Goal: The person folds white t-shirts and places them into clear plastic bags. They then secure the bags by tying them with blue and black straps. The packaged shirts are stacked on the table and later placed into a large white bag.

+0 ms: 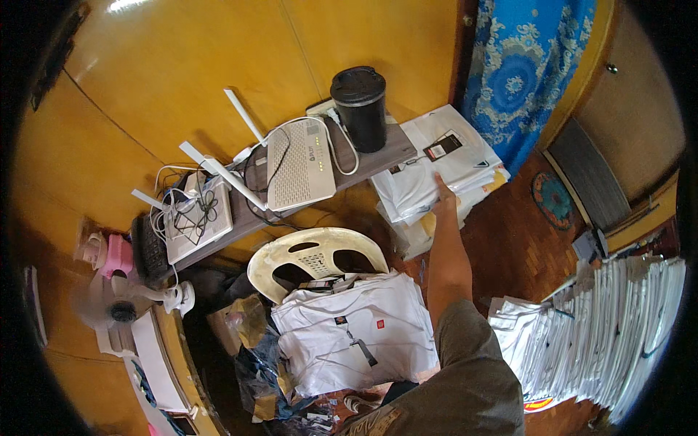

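Head view: the right hand (444,198) reaches out to the near edge of a stack of bagged white garments (465,164), which sits just beside the right end of a grey shelf (396,147). Its thumb side rests against the top package; whether the other fingers grip anything cannot be told. A black tag (443,147) lies on that package. On the shelf surface, a black tumbler (361,116) stands upright near the right end, a white router (299,166) lies left of it, and a second white device (198,227) sits toward the left end under tangled cables. Below, folded white garments (316,349) cover the seat of a cream plastic chair (331,242), in front of its backrest. More packaged garments (592,334) are piled well apart at the right, above the wooden floor (502,247).
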Demonstrator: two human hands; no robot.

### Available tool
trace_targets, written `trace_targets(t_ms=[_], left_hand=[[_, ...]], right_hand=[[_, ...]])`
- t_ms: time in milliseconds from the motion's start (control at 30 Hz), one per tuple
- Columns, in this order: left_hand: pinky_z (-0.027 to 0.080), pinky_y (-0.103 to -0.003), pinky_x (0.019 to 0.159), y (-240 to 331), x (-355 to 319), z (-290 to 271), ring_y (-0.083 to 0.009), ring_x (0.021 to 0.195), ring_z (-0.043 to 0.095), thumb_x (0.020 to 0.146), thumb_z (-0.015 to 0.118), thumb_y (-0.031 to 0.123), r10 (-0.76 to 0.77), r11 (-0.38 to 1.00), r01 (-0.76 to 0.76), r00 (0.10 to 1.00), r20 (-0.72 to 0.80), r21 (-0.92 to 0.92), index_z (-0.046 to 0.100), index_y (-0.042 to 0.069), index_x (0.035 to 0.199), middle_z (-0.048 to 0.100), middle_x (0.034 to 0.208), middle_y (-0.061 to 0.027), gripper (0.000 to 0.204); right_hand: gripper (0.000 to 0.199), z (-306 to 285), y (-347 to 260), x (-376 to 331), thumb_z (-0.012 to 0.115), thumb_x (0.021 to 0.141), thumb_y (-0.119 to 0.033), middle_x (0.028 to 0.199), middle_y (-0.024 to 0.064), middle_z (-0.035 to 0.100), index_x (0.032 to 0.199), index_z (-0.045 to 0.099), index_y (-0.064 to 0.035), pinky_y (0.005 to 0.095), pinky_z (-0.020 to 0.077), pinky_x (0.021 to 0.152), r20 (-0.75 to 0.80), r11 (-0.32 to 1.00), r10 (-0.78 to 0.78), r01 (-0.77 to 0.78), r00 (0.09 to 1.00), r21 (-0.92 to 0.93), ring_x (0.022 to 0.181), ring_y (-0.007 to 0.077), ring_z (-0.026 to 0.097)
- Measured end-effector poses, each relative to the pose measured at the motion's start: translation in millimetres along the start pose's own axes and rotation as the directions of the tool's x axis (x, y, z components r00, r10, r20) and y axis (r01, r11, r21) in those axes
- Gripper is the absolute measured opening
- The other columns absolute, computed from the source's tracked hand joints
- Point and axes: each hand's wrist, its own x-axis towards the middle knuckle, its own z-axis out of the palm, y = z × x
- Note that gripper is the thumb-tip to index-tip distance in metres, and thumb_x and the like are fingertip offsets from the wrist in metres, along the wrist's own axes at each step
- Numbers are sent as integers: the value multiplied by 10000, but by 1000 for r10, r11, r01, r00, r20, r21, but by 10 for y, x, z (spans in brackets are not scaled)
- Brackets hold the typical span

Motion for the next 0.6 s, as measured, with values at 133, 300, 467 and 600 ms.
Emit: trace_targets(t_ms=[133,300,467,600], left_hand=[[376,-244,769,-101,-29,-188,-102,823,478,832,426,221,-17,1000,16,999,-46,-14,406,44,1079,497,923,-42,304],[375,-246,772,-493,-265,-715,-102,824,477,836,418,228,-74,997,70,986,-148,-34,404,45,1081,496,924,-42,306],[374,-248,774,-1333,-875,-1833,-101,824,476,840,410,236,-115,979,59,951,-286,-197,402,47,1083,496,925,-42,308],[388,-338,767,-1148,-770,-1298,-284,879,485,743,429,76,396,521,-211,918,-16,827,496,16,920,506,914,-141,198]], right_hand=[[469,-103,170,171,722,593,-96,1003,127,519,975,493,52,367,398,818,-41,898,-327,324,944,299,892,268,501],[404,-559,-249,99,705,535,29,892,112,546,895,529,81,327,435,718,29,866,-477,464,879,188,758,220,515],[368,-1237,-660,-1215,663,608,3,906,116,564,950,538,55,322,454,699,115,798,-597,602,794,-15,772,234,550],[469,-1922,-641,-2461,621,651,-132,973,153,522,1054,464,49,361,437,729,121,803,-507,519,853,-293,816,264,519]])
